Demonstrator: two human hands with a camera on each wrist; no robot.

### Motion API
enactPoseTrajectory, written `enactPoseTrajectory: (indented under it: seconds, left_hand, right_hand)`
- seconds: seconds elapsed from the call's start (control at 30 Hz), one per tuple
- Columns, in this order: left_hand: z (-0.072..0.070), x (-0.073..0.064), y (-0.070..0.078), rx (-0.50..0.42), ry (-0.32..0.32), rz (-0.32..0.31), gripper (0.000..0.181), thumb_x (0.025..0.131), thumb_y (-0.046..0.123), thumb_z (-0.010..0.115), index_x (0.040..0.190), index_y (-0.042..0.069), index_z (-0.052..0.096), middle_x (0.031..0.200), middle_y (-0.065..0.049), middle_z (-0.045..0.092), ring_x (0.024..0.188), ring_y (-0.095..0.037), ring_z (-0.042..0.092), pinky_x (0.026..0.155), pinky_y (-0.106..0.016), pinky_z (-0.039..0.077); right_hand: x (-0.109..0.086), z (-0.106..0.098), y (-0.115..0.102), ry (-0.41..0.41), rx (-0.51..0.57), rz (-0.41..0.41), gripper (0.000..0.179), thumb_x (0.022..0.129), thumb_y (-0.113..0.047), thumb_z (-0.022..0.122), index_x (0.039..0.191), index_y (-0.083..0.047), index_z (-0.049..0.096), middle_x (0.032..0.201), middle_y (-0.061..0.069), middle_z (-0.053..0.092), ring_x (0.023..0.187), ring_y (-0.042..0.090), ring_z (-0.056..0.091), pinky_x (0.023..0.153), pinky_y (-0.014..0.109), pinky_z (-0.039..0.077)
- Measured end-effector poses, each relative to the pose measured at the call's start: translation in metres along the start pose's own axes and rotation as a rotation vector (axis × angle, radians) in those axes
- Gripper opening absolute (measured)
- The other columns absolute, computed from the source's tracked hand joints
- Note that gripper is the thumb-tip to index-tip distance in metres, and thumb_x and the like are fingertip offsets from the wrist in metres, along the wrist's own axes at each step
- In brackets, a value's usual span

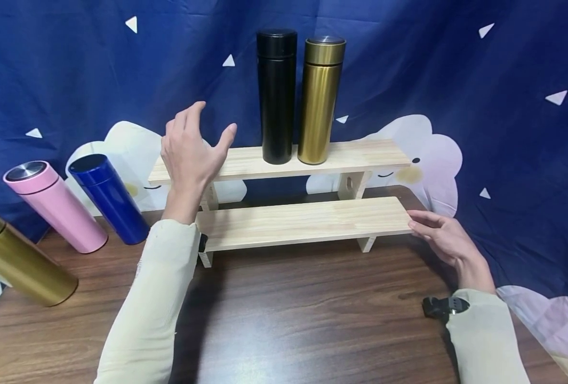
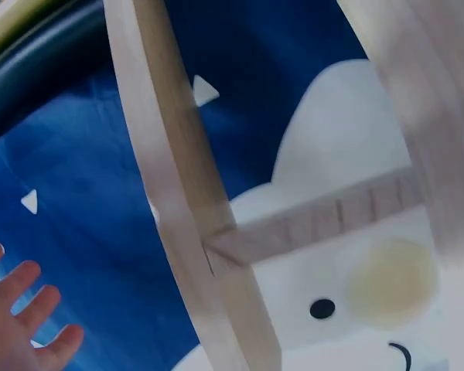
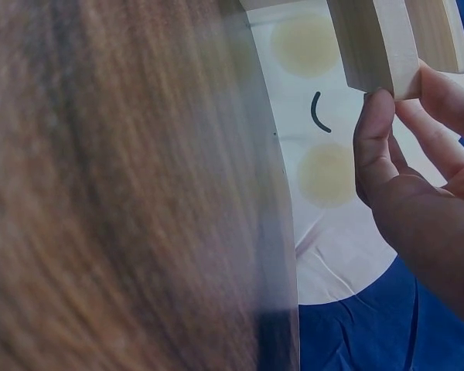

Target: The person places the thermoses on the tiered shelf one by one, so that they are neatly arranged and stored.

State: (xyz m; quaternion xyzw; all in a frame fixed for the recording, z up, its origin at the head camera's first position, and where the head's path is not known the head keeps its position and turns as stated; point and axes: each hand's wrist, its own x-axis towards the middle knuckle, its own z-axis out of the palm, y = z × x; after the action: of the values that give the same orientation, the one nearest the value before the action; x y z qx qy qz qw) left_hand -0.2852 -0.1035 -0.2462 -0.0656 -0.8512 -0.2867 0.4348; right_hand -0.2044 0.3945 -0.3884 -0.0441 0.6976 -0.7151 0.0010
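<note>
A two-tier wooden shelf (image 1: 308,220) stands on the table. A black thermos bottle (image 1: 277,101) and a gold thermos bottle (image 1: 321,106) stand upright, side by side, on its upper tier. My left hand (image 1: 191,146) is raised before the left end of that tier, fingers spread and holding nothing; its fingertips show at the lower left of the left wrist view. At the right end of the lower tier, my right hand (image 1: 449,242) pinches the board's corner. In the right wrist view the thumb (image 3: 375,131) lies against one side of the wooden end, with fingers on the other.
On the left of the table (image 1: 284,314) stand a blue thermos bottle (image 1: 110,198), a pink one (image 1: 55,207) and another gold one (image 1: 22,258), cut off by the frame edge. A blue curtain (image 1: 408,58) with white triangles and clouds hangs behind.
</note>
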Motion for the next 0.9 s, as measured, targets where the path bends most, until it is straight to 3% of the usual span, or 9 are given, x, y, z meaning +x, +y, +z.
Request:
enactPoseTrajectory:
  seconds: [0.33, 0.9]
  left_hand:
    - [-0.014, -0.013, -0.026, 0.067, 0.02, 0.002, 0.072, 0.088, 0.065, 0.06, 0.135, 0.01, 0.063, 0.135, -0.012, 0.062, 0.126, -0.035, 0.053, 0.098, -0.054, 0.041]
    - [-0.031, -0.034, -0.067, 0.094, 0.096, -0.053, 0.069, 0.089, 0.064, 0.06, 0.129, 0.008, 0.067, 0.127, -0.015, 0.067, 0.118, -0.039, 0.06, 0.094, -0.054, 0.044]
  right_hand:
    - [0.001, 0.0, -0.001, -0.008, 0.038, -0.008, 0.028, 0.097, 0.007, 0.06, 0.108, -0.015, 0.074, 0.1, -0.004, 0.073, 0.091, 0.004, 0.066, 0.079, 0.017, 0.051]
    - [-0.001, 0.001, 0.0, 0.016, -0.017, 0.006, 0.026, 0.096, 0.001, 0.065, 0.106, -0.021, 0.075, 0.099, -0.008, 0.074, 0.09, 0.002, 0.066, 0.08, 0.015, 0.05]
